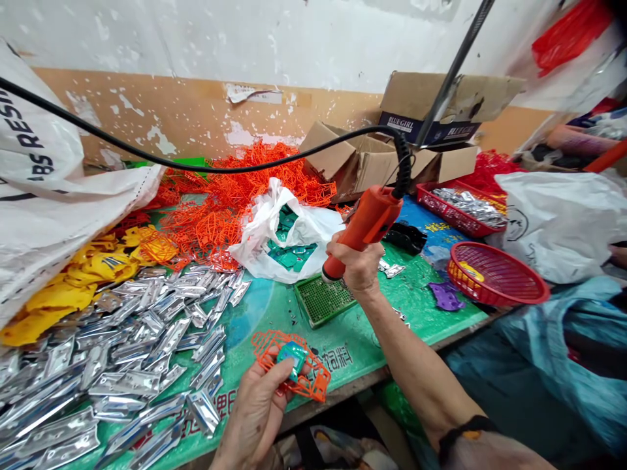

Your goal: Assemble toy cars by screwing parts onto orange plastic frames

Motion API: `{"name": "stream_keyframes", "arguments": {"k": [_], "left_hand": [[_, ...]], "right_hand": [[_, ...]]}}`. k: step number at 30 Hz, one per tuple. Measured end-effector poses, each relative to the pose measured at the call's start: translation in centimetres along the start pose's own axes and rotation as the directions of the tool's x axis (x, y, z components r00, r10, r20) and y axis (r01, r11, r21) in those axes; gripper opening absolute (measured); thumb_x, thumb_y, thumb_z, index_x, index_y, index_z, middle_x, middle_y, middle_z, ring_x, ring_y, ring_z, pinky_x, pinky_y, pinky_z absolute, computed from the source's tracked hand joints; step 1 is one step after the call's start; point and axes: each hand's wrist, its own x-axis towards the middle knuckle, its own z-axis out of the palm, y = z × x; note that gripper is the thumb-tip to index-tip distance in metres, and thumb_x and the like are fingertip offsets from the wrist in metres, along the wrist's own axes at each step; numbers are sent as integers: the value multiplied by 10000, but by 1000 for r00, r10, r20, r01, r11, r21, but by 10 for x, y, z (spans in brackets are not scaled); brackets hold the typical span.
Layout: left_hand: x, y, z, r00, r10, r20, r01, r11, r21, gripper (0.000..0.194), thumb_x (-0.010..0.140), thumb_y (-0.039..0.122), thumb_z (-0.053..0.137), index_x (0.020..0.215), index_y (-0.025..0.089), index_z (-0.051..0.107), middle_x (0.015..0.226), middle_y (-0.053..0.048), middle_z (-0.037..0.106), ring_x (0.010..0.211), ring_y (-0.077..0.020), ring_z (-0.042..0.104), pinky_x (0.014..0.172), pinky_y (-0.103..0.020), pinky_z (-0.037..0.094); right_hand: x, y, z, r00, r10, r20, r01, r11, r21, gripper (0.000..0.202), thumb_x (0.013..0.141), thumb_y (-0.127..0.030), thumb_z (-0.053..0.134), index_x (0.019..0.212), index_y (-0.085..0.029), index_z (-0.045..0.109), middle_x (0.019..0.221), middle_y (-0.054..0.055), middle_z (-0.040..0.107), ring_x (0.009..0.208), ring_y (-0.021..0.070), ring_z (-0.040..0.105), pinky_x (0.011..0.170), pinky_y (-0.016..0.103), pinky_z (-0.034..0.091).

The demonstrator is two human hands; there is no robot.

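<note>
My left hand [262, 398] is closed on an orange plastic frame [317, 378], with the thumb pressing a small teal plastic piece [292, 358] against it. My right hand [361, 262] wraps round an orange electric screwdriver [367, 219], whose black cable [235, 168] runs off to the upper left. The screwdriver's tip points down over a green tray with a grid of holes [326, 301]. Beyond that tray lies a white plastic bag [262, 241] holding teal pieces [291, 256].
Shiny metal plates [132, 365] are heaped at left beside yellow parts [73, 284]. Orange frames [215, 202] pile up behind. At right are a red basket [497, 297], a purple piece [445, 297] and a red tray [441, 212] of metal parts. Cardboard boxes [377, 171] stand by the wall.
</note>
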Motion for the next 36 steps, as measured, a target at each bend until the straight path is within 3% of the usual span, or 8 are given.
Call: {"name": "stream_keyframes", "arguments": {"k": [9, 15, 19, 25, 31, 36], "left_hand": [[2, -1, -1, 1000, -5, -3, 5, 1000, -10, 368, 575, 136, 849, 881, 152, 645, 753, -22, 762, 597, -173, 713, 588, -277, 592], [6, -4, -4, 999, -8, -31, 7, 999, -32, 344, 590, 86, 835, 877, 159, 659, 766, -9, 761, 616, -170, 721, 581, -252, 589], [6, -3, -4, 1000, -3, 11, 4, 998, -57, 335, 611, 99, 836, 905, 148, 681, 810, -33, 769, 643, -175, 720, 611, -287, 610], [3, 1, -1, 1000, 10, 9, -8, 993, -117, 264, 607, 93, 837, 816, 146, 684, 758, -18, 760, 615, -153, 700, 603, -275, 609], [4, -1, -2, 998, 31, 50, -24, 990, -139, 281, 613, 122, 846, 848, 136, 692, 788, -25, 762, 630, -156, 707, 617, -273, 610], [5, -2, -3, 996, 48, 79, -35, 988, -149, 296, 606, 178, 869, 838, 145, 687, 770, -11, 750, 646, -172, 713, 631, -287, 610]], "right_hand": [[-1, -1, 0, 1000, -15, 5, 15, 1000, 11, 169, 569, -195, 744, 663, -186, 604, 597, -45, 608, 537, 129, 548, 610, 332, 496], [-2, 1, 1, 1000, -14, 18, 14, 1000, 1, 209, 573, -194, 739, 731, -183, 603, 607, -53, 602, 538, 129, 545, 607, 330, 494], [-1, 3, 1, 1000, -5, 13, 4, 999, 35, 260, 570, -186, 741, 796, -179, 611, 617, -59, 613, 530, 124, 545, 617, 331, 496], [3, 0, -2, 1000, 21, -19, -20, 999, 48, 195, 566, -206, 752, 707, -174, 621, 636, -36, 610, 541, 132, 552, 590, 325, 487], [-3, -31, -6, 999, 13, 41, -19, 988, 152, 147, 600, -174, 706, 681, -198, 585, 601, -42, 586, 511, 134, 548, 551, 316, 465], [-29, -71, -4, 980, 35, 194, -80, 970, 231, 242, 646, -166, 662, 875, -221, 608, 606, -46, 585, 536, 151, 551, 582, 338, 469]]}}
